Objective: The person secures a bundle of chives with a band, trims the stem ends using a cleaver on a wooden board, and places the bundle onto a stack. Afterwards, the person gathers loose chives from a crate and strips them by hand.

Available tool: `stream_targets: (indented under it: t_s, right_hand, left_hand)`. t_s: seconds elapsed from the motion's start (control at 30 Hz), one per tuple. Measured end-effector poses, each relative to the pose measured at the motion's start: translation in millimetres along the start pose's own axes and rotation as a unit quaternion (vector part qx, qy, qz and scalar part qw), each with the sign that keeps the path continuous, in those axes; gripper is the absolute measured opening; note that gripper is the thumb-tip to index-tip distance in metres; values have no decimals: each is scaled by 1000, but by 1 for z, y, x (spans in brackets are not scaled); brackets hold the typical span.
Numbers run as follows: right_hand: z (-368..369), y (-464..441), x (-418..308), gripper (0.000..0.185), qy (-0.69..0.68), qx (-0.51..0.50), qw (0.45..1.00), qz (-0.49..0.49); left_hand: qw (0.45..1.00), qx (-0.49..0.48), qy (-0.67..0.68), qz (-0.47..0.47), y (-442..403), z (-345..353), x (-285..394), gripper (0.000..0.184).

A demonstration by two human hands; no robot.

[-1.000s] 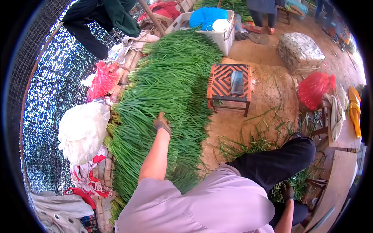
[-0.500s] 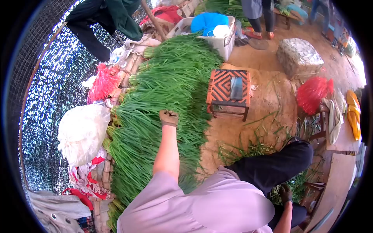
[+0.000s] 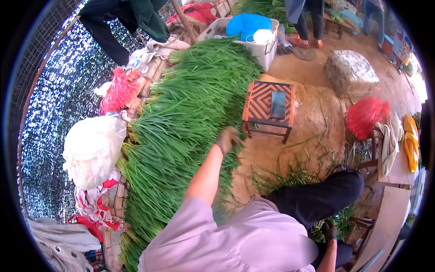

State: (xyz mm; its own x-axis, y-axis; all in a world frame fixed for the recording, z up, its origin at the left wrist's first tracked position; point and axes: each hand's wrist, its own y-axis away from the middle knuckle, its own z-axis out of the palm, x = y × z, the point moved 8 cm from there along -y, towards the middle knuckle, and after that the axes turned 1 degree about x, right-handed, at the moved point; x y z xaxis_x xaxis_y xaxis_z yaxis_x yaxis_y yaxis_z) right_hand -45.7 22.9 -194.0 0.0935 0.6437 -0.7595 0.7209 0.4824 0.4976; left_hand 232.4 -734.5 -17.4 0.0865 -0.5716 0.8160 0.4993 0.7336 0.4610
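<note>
A long heap of green leafy stalks [image 3: 181, 122], which look like chives or young garlic, lies beside me. My left hand [image 3: 229, 138], in a brownish glove, is at the heap's right edge, over the leaf tips and close to the stool. Blur hides how its fingers are set and whether a leaf is in them. My right hand [image 3: 330, 230], in a dark glove, is low by my bent legs, near loose green leaves [image 3: 346, 220]. Its fingers are too dark and small to make out.
A woven-top stool [image 3: 260, 102] carries a phone [image 3: 277, 105]. Behind the heap stands a white crate [image 3: 267, 55] with a blue bag [image 3: 244, 26]. A wrapped block [image 3: 351, 70], a red bag [image 3: 366, 118] and a bench [image 3: 385, 217] are on the right. Other people [image 3: 308, 20] stand at the back.
My left hand has moved right, from above the middle of the heap to its edge near the stool. My right hand has shifted slightly. The view has tilted a little.
</note>
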Motion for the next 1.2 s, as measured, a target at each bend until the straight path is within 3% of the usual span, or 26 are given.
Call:
stream_targets:
  t_s: [0.03, 0.1, 0.17, 0.23, 0.27, 0.3, 0.37, 0.4, 0.43, 0.47, 0.5, 0.57, 0.6, 0.67, 0.77, 0.83, 0.9, 0.97, 1.07, 1.2]
  right_hand:
    - [-2, -4, 6, 42, 22, 16, 999, -23]
    - [1, 8, -21, 42, 4, -7, 1000, 24]
    - [0, 4, 2, 40, 39, -15, 999, 6]
    - [1, 15, -19, 38, 1, -22, 999, 33]
    - [4, 18, -26, 36, -38, -27, 997, 57]
    - [4, 18, -27, 36, -38, -29, 997, 58]
    - [3, 18, -25, 31, -10, -22, 997, 72]
    - [4, 20, -32, 31, -10, -21, 997, 73]
    - [4, 25, -41, 29, 0, -21, 996, 84]
    - [6, 27, -47, 27, 9, -22, 995, 96]
    - [6, 27, -46, 27, 8, -20, 995, 98]
    - [6, 28, -40, 23, -27, -19, 994, 100]
    - [5, 31, -48, 23, -26, -18, 994, 101]
    - [4, 36, -67, 25, 64, -32, 994, 81]
    - [-3, 29, -28, 29, 95, -2, 993, 63]
    - [-2, 31, -33, 31, 67, -7, 994, 88]
    - [0, 33, -34, 33, 40, -11, 993, 114]
    - [2, 32, -35, 33, 42, -12, 993, 111]
    - [3, 33, -36, 34, 25, -20, 986, 162]
    - [4, 28, -35, 36, 106, -43, 985, 133]
  left_hand:
    - [984, -84, -154, -20, 15, 30, -13, 17]
    - [887, -260, -381, -20, 55, 82, -28, 18]
    - [813, -357, -459, 24, 85, 108, -9, 28]
    - [790, -371, -480, 89, 96, 112, 35, 42]
    - [794, -345, -485, 127, 95, 106, 66, 49]
    - [809, -274, -493, 165, 89, 91, 104, 39]
    - [845, 19, -486, 223, 69, 22, 199, 29]
    - [826, 156, -488, 236, 68, -14, 241, 31]
    - [833, 211, -411, 304, 49, -70, 268, 47]
    - [726, 304, -506, 351, 33, -120, 300, 40]
    - [644, 351, -616, 289, 37, -130, 323, 33]
    - [573, 322, -671, 342, 11, -172, 336, 35]
    - [574, 321, -671, 342, 9, -172, 339, 35]
    - [627, 218, -727, 176, -13, -173, 326, 40]
    - [593, 163, -775, 147, -35, -153, 316, 46]
    - [582, 168, -787, 119, -44, -142, 306, 50]
    - [551, 186, -798, 156, -49, -134, 301, 54]
    - [536, 192, -808, 150, -60, -137, 293, 49]
    - [557, 254, -779, 135, -52, -127, 269, 27]
    - [523, 229, -816, 95, -35, -141, 213, 26]
